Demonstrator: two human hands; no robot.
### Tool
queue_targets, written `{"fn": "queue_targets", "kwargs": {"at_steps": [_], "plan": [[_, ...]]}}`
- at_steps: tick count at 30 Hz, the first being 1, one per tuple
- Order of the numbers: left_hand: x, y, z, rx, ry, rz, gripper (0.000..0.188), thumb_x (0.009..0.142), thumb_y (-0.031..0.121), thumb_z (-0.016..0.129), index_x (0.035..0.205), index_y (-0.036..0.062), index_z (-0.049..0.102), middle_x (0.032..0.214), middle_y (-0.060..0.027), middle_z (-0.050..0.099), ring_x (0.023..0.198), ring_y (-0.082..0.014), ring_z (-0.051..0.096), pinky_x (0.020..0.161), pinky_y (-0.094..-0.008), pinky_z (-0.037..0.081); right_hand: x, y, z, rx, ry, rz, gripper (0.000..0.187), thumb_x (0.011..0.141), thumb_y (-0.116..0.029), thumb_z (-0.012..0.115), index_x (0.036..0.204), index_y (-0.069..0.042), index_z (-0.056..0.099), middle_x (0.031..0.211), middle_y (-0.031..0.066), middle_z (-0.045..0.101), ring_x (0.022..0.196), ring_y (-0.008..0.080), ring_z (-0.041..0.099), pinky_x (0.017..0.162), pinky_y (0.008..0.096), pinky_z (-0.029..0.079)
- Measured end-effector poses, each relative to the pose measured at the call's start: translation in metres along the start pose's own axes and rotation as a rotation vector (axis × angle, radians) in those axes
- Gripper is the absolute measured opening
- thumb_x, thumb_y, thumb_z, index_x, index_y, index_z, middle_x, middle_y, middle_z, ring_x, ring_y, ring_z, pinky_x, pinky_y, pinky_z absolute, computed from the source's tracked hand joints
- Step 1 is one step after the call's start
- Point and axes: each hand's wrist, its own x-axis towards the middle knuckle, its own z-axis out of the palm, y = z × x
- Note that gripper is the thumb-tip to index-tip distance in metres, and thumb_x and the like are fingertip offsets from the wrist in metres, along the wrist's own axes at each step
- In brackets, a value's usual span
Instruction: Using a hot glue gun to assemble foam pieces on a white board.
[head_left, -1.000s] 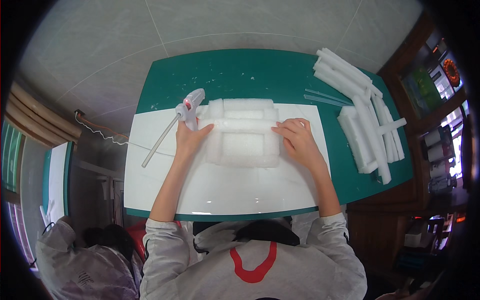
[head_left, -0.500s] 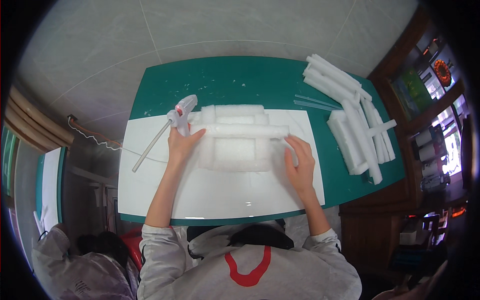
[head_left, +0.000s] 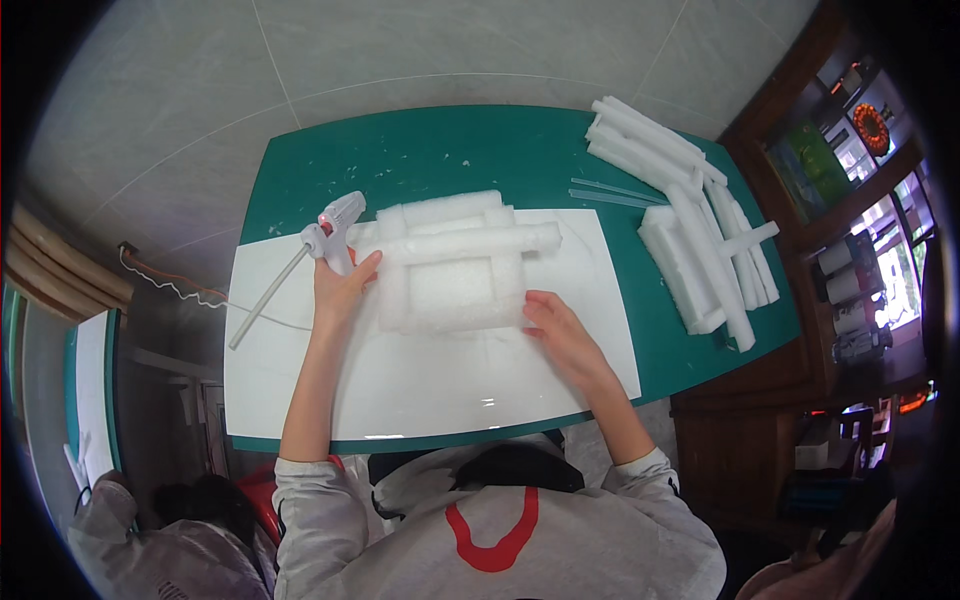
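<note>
A white hot glue gun [head_left: 338, 222] with a long translucent glue stick [head_left: 268, 296] sticking out of it is in my left hand [head_left: 342, 290]. The fingers go round its handle, partly hidden, and the thumb points toward the foam. A rectangular frame of white foam strips [head_left: 451, 322] lies on the white board, slightly turned. Across its upper part runs a longer foam bar [head_left: 460, 241], its right end jutting past the frame. My right hand [head_left: 562, 335] has bent fingers closed at the frame's lower right edge.
Under the frame a white board [head_left: 480, 400] covers part of the green tabletop [head_left: 410, 150]. At the right lies a pile of foam strips [head_left: 690, 250], with clear glue sticks [head_left: 610, 195] beside it. A white cord [head_left: 190, 284] trails off left. Another person's sleeve [head_left: 170, 540] shows lower left.
My right hand has moved from beside the bar's right end down to the frame's right edge. The frame and bar have turned slightly counterclockwise. The glue gun has shifted a little left.
</note>
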Motion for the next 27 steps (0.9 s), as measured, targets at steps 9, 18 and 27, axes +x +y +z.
{"fn": "queue_targets", "kwargs": {"at_steps": [9, 18, 27], "plan": [[0.0, 0.004, -0.005, -0.071, -0.026, 0.033, 0.051, 0.067, 0.022, 0.07, 0.103, 0.004, 0.038, 0.079, -0.0039, 0.047, 0.069, -0.0133, 0.053, 0.056, -0.025, 0.044, 0.024, 0.002, -0.013, 0.565, -0.041, 0.091, 0.044, 0.08, -0.003, 0.051, 0.119, -0.006, 0.031, 0.114, 0.0157, 0.042, 0.103, 0.0289, 0.047, 0.089, 0.0485, 0.039], [0.01, 0.01, -0.03, -0.222, 0.095, 0.052, 0.055, 0.07, 0.023, 0.068, 0.112, 0.0056, 0.036, 0.09, -0.0055, 0.05, 0.072, -0.013, 0.055, 0.058, -0.0246, 0.041, 0.103, -0.046, -0.071, 0.825, -0.048, 0.042, 0.039, 0.075, -0.007, 0.059, 0.108, -0.006, 0.039, 0.109, 0.0151, 0.042, 0.1, 0.0324, 0.046, 0.085, 0.0483, 0.042], [0.007, 0.01, -0.025, -0.162, 0.113, 0.076, 0.049, 0.069, 0.02, 0.068, 0.103, 0.0032, 0.038, 0.076, -0.0037, 0.049, 0.061, -0.0099, 0.048, 0.056, -0.0232, 0.039, 0.232, -0.064, -0.095, 0.806, 0.246, -0.102, 0.05, 0.07, -0.013, 0.062, 0.113, -0.006, 0.038, 0.109, 0.0181, 0.038, 0.101, 0.0318, 0.042, 0.084, 0.0452, 0.043]]}}
